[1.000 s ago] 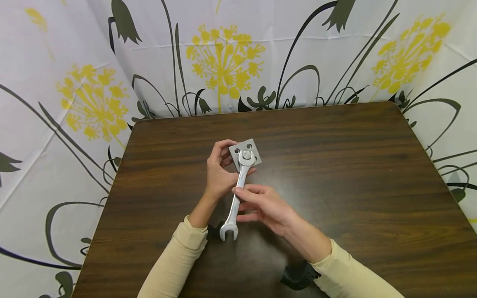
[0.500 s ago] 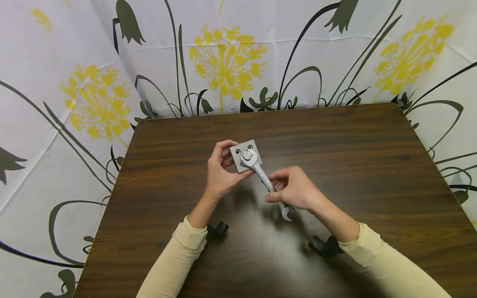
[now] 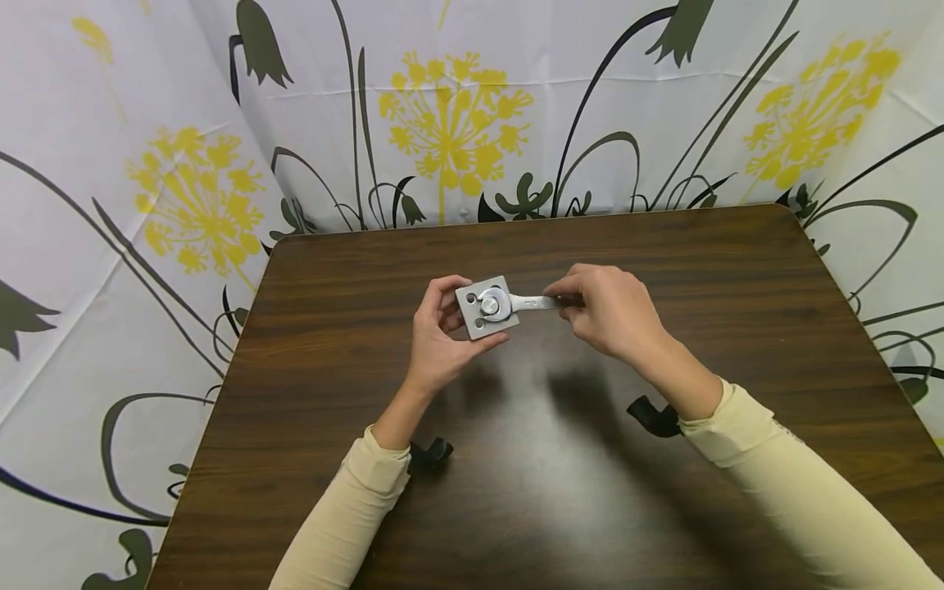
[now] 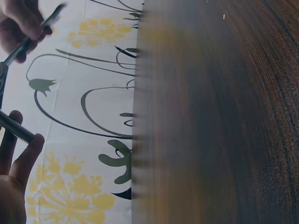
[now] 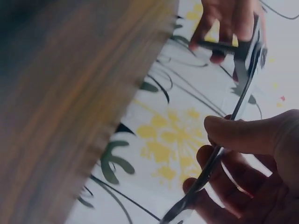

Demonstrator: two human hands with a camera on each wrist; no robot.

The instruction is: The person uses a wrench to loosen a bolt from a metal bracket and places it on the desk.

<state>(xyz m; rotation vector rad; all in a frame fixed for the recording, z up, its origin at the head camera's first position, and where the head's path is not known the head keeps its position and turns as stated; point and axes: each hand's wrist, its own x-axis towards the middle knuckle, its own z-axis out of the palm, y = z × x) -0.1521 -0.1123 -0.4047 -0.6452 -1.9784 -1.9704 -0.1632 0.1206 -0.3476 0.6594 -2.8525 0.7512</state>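
My left hand grips a square grey metal plate by its edges, raised over the table. Holes show near the plate's corners. A bolt head sits at its middle, and the threaded shank sticks out behind, beside the left fingers. Around the bolt head lies one end of a silver open-end wrench, which points right. My right hand pinches the wrench toward its far end between thumb and fingers; that end is hidden by the hand in the head view but shows in the right wrist view.
The dark wood-grain table extends under both hands. Behind and beside it hangs a white curtain with yellow and grey flower prints. Black wrist mounts hang below both wrists.
My right hand has swung the wrench counter-clockwise about the bolt head, from pointing down toward me to pointing right. Its hold has turned over the wrench. The left hand and plate stay nearly still.
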